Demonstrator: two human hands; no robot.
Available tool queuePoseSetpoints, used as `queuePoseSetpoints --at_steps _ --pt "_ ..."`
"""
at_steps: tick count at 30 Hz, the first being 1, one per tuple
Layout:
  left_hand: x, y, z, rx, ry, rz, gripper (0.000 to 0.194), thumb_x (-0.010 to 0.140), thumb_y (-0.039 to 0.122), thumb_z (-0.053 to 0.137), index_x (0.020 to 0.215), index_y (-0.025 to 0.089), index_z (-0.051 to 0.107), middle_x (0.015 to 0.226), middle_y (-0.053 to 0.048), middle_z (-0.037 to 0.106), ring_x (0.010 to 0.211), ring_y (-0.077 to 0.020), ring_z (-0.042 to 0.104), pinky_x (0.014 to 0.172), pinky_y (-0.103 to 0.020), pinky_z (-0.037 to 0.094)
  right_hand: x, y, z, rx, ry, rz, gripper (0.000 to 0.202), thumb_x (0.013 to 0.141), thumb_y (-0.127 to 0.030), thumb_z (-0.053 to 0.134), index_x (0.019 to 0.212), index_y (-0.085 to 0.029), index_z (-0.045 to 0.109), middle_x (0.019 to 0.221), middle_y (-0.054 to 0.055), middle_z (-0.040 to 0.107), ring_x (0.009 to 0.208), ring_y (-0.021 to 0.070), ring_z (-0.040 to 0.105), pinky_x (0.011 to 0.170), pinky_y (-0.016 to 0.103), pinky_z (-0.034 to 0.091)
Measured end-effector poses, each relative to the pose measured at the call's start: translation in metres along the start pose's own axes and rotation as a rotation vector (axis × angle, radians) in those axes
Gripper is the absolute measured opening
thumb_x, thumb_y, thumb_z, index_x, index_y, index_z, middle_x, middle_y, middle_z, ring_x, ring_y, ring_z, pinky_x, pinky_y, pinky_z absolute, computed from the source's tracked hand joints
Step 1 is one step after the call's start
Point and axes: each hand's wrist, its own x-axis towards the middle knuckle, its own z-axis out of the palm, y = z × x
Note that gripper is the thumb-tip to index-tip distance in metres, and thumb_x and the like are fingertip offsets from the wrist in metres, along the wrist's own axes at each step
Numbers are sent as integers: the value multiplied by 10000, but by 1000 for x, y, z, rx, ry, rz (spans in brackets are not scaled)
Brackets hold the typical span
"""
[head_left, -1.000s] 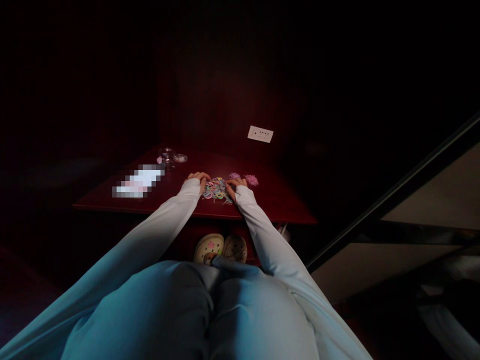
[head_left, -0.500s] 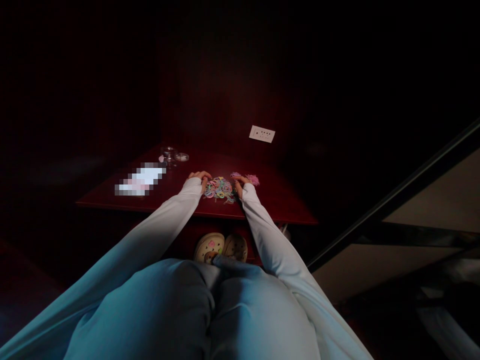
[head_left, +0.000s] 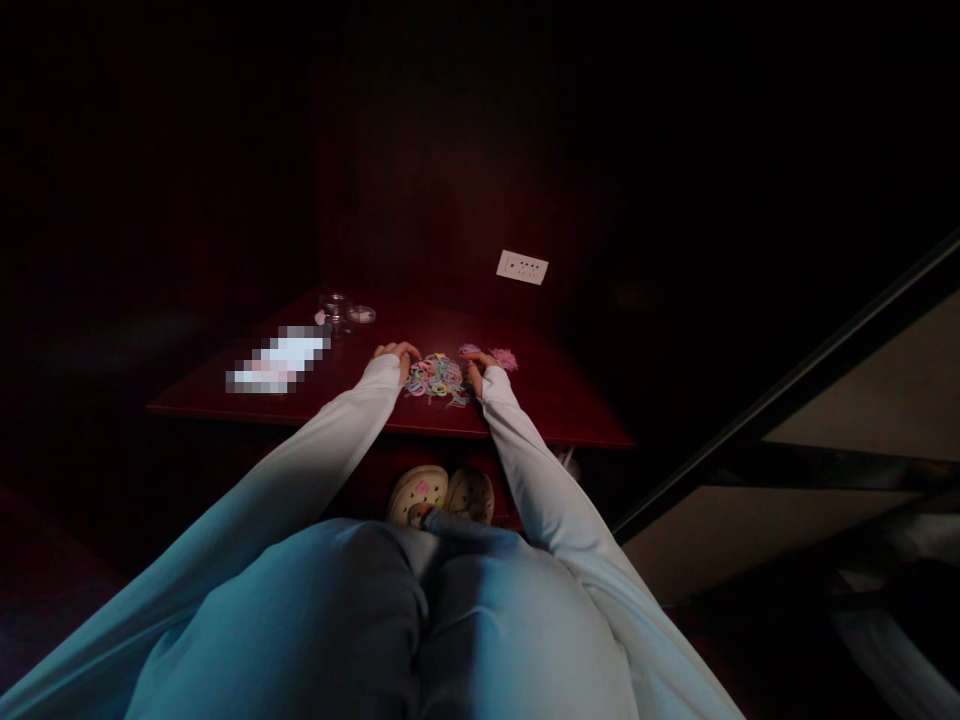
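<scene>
A loose heap of small, many-coloured hair ties (head_left: 437,378) lies on the dark red table (head_left: 337,408) near its front edge. My left hand (head_left: 397,357) rests at the heap's left side, fingers apart and curved over its edge, holding nothing that I can see. At the right side is my right hand (head_left: 478,370), its fingers open and bent towards the heap. Beyond the right hand sit a pink bunch of the same kind of small bands (head_left: 504,358) and a purple bunch (head_left: 469,349), the latter partly hidden by the fingers.
To the left lies a bright, pixelated flat object (head_left: 281,358). Behind it stand a clear container (head_left: 335,310) and a round clear lid or dish (head_left: 361,314). A white socket plate (head_left: 523,267) is on the back wall. Under the table's edge show my clogs (head_left: 420,490).
The view has shifted very slightly. Both hands keep almost the same place beside the heap, and nothing has visibly been picked up or put down.
</scene>
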Motion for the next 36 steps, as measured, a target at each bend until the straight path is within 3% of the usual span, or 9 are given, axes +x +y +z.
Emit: queuePoseSetpoints --at_steps 10,15,22,29,36 --pt "0 3 -3 16 -50 -5 296 929 168 468 918 249 752 964 -58 686 1004 -261 579 961 -373 441 -6 -18 -8 -118 -35 26 294 965 -297 525 1129 -244 763 1102 58 739 1054 236 618 1056 401 474" --pt "0 2 -2 2 -43 28 285 929 173 470 920 251 744 964 -52 694 985 -261 577 939 -376 448 -17 -52 -14 -374 -84 -82 301 1005 -242 499 1171 -206 748 1190 101 722 1146 267 572 1065 393 427" --pt "-7 6 -5 40 -27 174 186 914 239 550 1007 238 711 997 -59 700 973 -265 575 910 -385 459 -23 -101 6 -571 -148 -141 309 1055 -257 472 1252 -222 707 1210 114 688 1188 285 531 990 382 406" --pt "-18 18 -9 186 -119 309 209 869 290 656 1066 243 704 1046 -69 693 1053 -302 564 882 -398 450 -20 -101 10 -634 -153 -109 308 1058 -292 480 1249 -204 704 1250 138 685 1218 307 524 1004 407 395" --pt "-17 15 -14 219 -95 365 151 864 292 653 990 239 716 928 -57 668 989 -288 552 840 -383 430 -21 -102 9 -592 -132 -98 320 1073 -307 469 1267 -206 703 1244 128 690 1214 288 524 1016 392 390"
